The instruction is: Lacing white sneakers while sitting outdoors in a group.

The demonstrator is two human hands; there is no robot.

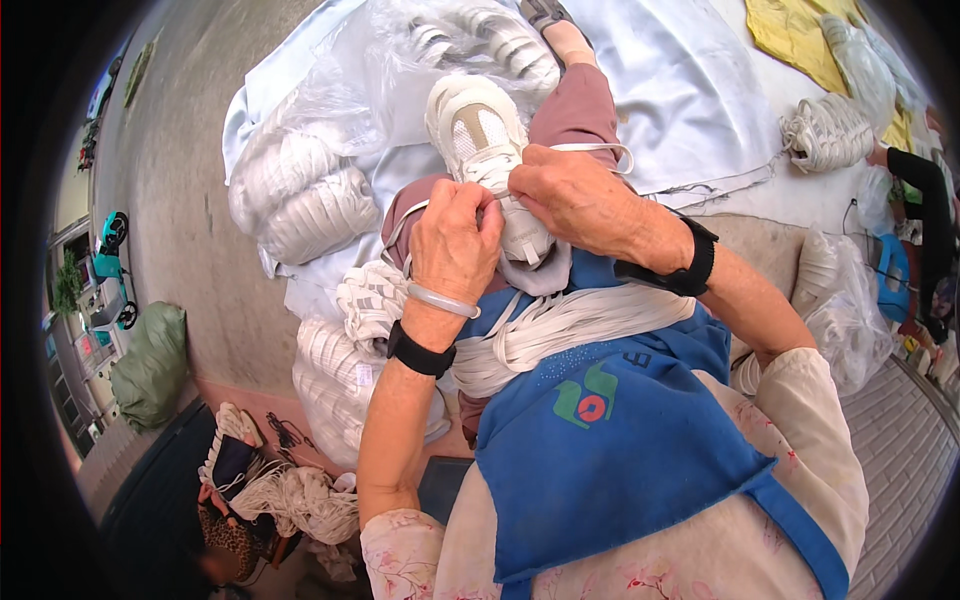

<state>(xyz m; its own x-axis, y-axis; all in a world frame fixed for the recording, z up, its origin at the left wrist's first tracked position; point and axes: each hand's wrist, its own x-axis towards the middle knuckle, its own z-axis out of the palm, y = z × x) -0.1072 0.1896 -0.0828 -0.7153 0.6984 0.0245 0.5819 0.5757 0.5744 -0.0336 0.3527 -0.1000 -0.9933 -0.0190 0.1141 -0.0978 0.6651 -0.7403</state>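
A white sneaker (470, 112) rests between my knees, toe pointing away from me, its mesh toe and grey lining showing. Across its eyelets runs a white shoelace (626, 157), one loose end looping out past my right wrist over the pink trouser leg. My left hand (455, 243) is closed at the shoe's left side, pinching the lace, with the fingertips partly hidden. On the opposite side, my right hand (590, 205) pinches lace close to the tongue. A thick hank of white laces (570, 320) lies across my lap on the blue apron (620, 440).
Bagged white sneakers (315, 205) lie on a pale blue sheet (690, 90) at left and far. More stacked shoes (335, 385) are by my left forearm. Tangled laces (300, 497) sit at lower left. Another shoe bundle (828, 133) and a person's dark sleeve (930, 200) are at right.
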